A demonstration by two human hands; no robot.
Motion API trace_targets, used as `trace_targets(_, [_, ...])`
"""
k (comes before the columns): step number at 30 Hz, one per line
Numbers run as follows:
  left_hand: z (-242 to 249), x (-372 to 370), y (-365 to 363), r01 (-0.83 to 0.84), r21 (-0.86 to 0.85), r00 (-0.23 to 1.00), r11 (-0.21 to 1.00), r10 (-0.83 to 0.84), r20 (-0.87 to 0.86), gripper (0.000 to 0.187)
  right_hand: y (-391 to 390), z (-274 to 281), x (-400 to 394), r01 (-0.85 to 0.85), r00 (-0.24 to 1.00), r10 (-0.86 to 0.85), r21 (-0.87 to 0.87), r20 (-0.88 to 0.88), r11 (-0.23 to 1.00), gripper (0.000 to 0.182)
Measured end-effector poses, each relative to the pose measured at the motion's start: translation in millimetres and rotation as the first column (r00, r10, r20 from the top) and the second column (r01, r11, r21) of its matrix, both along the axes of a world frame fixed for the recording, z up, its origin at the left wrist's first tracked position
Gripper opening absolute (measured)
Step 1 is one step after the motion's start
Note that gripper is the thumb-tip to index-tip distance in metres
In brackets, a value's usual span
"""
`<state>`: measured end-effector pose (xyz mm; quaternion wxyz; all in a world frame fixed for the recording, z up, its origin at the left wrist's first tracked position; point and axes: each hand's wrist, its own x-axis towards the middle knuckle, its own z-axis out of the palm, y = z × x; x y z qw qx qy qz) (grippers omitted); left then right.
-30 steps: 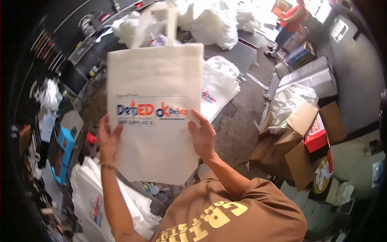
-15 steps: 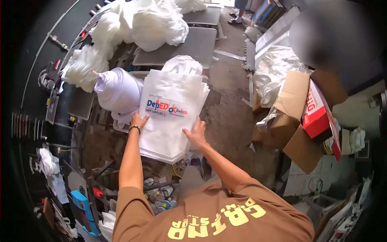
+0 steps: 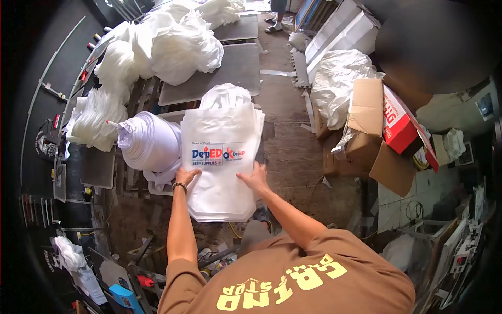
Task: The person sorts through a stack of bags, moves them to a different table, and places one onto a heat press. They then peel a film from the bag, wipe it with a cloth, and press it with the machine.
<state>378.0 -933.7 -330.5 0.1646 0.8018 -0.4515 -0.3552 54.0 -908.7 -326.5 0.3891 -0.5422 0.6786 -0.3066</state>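
Note:
A stack of white printed bags (image 3: 222, 191) with a "DepED OK" print lies flat in front of me, its loose handles bunched at the far end. My left hand (image 3: 186, 178) grips the stack's left edge, thumb on top and fingers hidden beneath; a beaded bracelet is on that wrist. On the right edge, my right hand (image 3: 254, 178) holds the stack the same way, thumb on top. Just left of the stack stands a rounded bundle wrapped in whitish cloth (image 3: 149, 141), close to my left hand.
Heaps of white bags (image 3: 180, 47) lie over grey boards (image 3: 238, 65) ahead. To the right are an opened cardboard box (image 3: 366, 112), a red box (image 3: 400, 125) and a white plastic sack (image 3: 342, 89). A person's legs (image 3: 277, 18) show at the far top.
The view has turned and shifted, so the surroundings sit differently. The bag stack appears lower and more upright in view, still between both hands.

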Motion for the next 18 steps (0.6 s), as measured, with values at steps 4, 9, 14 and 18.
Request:
trace_targets(4, [4,4,12,-0.114,0.047,0.958,0.992,0.123,-0.261,0.048,1,13,28,-0.122,0.989,0.140,-0.258,0.051,0.958,0.058])
trace_targets(9, [45,-15,29,-0.218,0.095,0.822,0.971,0.235,-0.519,0.043,7,40,29,-0.156,0.943,0.086,0.199,0.321,0.967,0.061])
trace_targets(14, [68,-35,44,-0.182,0.112,0.874,0.977,0.213,-0.437,0.033,1,54,-27,-0.407,0.616,0.243,0.038,0.750,0.913,0.046])
trace_targets(18, [97,-88,85,-0.091,-0.072,0.750,0.993,0.021,-0.662,0.052,35,144,-71,-0.434,0.763,0.500,-0.249,0.410,0.866,0.048])
